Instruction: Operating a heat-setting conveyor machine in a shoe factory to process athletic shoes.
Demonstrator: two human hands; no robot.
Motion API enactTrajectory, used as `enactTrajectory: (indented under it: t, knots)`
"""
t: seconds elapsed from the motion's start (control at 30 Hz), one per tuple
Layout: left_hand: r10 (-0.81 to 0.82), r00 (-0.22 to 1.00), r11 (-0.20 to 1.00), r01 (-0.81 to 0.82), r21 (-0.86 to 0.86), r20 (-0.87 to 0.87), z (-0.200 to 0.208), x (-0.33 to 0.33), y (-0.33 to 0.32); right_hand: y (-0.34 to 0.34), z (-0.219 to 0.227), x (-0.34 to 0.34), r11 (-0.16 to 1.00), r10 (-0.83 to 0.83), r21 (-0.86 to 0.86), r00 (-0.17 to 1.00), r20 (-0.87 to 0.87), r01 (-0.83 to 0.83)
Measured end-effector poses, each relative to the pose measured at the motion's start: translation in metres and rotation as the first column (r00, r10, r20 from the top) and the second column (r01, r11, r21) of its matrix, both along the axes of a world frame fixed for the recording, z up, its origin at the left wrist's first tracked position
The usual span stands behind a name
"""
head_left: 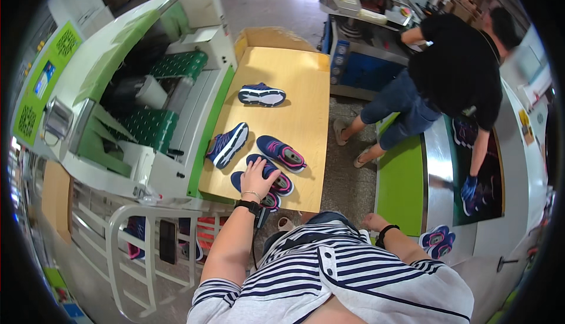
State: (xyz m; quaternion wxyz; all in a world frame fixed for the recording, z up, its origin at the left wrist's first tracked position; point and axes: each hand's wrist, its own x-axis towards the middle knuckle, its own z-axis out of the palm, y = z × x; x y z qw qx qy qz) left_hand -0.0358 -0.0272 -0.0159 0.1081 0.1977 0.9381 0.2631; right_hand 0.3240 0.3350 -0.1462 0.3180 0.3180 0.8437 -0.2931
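On the light wooden table, my left hand rests over a navy sneaker with pink trim, fingers spread across its upper. A second navy sneaker lies partly under that hand. Just beyond stands another upright sneaker. Two more lie on their sides with white soles showing: one sneaker at the left edge, one sneaker farther back. My right hand hangs low beside my waist, away from the table; its fingers are too small and partly hidden to read.
A white and green machine with green dotted pads borders the table's left side. A white rack holding shoes and a phone is at lower left. Right, a co-worker in black bends over a green-sided conveyor carrying shoes.
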Motion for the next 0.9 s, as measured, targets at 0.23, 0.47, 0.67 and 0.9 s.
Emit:
enactTrajectory:
  t: [0.23,0.47,0.67,0.9]
  knots:
    - [0.004,1.000,0.999,-0.005,0.045,0.015,0.003,0.007,0.000,0.015,-0.014,-0.081,0.998,0.027,0.060,0.938,-0.344,-0.006]
    - [0.005,1.000,0.987,-0.009,0.159,0.029,0.002,-0.007,0.005,-0.007,0.092,-0.323,0.956,0.289,0.186,0.629,-0.722,-0.227]
    - [0.035,0.997,0.966,-0.052,0.252,0.068,0.009,-0.014,-0.002,-0.058,0.134,-0.517,0.893,0.438,0.335,0.411,-0.800,-0.300]
    - [0.144,0.937,0.867,-0.274,0.417,0.318,0.007,-0.009,-0.012,-0.095,0.129,-0.579,0.944,0.305,0.011,0.859,-0.412,-0.329]
